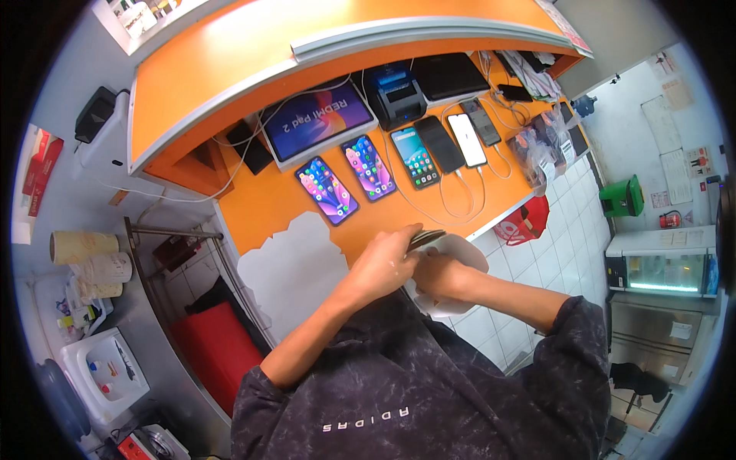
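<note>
White sheet touches R hand, grip hidden, can't tell; L hand grip pinches dark flat item nr counter.

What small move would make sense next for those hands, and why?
Perhaps bring the thin flat item in the left hand inward over the orange table: it and the curled right hand appear close to the table's edge, with white floor tiles showing beyond.
</note>
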`<action>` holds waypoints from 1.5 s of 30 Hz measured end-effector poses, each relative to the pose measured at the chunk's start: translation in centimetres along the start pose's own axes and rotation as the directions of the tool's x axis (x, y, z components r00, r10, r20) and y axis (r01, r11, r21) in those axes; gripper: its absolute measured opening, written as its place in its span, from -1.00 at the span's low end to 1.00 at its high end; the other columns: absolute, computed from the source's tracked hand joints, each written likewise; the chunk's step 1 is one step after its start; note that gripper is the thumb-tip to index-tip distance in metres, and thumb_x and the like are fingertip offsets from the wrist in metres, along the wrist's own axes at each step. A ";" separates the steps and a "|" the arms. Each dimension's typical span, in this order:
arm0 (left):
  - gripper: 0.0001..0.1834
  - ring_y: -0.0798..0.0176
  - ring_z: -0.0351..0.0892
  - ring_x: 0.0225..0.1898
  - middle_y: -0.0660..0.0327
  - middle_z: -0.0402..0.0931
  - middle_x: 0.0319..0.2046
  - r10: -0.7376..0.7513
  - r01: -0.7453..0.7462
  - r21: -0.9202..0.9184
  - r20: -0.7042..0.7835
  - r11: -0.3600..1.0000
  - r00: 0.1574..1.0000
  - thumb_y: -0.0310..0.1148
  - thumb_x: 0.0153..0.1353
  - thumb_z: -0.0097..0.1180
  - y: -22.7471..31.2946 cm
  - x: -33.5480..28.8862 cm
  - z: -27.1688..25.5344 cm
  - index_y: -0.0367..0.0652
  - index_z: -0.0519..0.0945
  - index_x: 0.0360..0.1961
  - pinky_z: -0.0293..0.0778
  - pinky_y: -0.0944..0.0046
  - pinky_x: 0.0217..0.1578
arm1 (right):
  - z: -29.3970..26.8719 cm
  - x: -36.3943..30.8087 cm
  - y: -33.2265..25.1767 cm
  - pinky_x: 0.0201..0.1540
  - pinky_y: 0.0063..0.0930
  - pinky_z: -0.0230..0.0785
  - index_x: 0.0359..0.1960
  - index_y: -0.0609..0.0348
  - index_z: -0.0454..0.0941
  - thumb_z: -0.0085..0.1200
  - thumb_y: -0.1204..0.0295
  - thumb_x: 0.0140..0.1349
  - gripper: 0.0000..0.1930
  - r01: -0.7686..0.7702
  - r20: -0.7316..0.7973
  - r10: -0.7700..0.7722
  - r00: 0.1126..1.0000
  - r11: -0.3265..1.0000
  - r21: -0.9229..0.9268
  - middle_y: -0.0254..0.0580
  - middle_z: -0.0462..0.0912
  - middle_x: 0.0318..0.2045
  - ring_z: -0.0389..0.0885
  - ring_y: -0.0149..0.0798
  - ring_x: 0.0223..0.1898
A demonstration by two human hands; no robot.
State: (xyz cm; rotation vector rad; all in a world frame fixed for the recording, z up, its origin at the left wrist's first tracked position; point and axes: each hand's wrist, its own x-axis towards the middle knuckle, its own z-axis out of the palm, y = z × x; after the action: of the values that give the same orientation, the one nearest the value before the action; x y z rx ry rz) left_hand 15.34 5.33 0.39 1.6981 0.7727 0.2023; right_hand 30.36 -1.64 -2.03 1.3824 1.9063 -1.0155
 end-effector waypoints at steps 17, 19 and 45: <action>-0.48 -0.20 0.46 0.17 -0.28 0.49 0.06 -0.047 0.042 0.067 0.073 0.997 0.996 -0.55 0.19 0.02 -0.8 2.2 -0.3 -0.28 0.40 0.23 0.41 0.03 0.13 | -3.5 2.4 0.9 0.03 -0.17 0.42 -0.22 0.15 0.70 0.30 0.19 0.08 -0.67 0.042 0.037 -0.043 0.998 0.999 0.024 -0.07 0.70 -0.15 0.64 -0.04 -0.07; -0.41 -0.18 0.36 0.26 -0.26 0.37 0.19 0.002 -0.001 -0.045 0.034 0.999 0.999 -0.47 0.22 0.09 -1.6 2.0 -0.5 -0.30 0.31 0.29 0.33 0.04 0.22 | -3.2 2.2 0.7 0.03 -0.18 0.42 -0.22 0.15 0.69 0.29 0.20 0.09 -0.68 0.040 0.021 -0.040 0.999 0.999 0.010 -0.06 0.70 -0.15 0.64 -0.03 -0.07; -0.89 0.14 0.45 -0.07 0.20 0.53 -0.33 0.282 -0.406 0.724 0.295 0.558 0.913 -0.53 0.01 0.12 1.3 -5.7 2.0 -0.22 0.56 -0.38 0.35 0.14 0.09 | -1.4 -4.0 2.4 -0.23 -0.03 0.50 -0.33 0.32 0.62 0.08 0.45 0.18 -0.84 -0.222 -0.651 0.440 0.618 0.893 0.392 0.19 0.64 -0.44 0.64 0.22 -0.32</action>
State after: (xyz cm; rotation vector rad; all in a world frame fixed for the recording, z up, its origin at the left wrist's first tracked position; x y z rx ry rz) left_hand 12.53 0.25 2.52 2.6786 0.3991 -0.0080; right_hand 33.82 -2.12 1.38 2.5008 1.9131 -0.5714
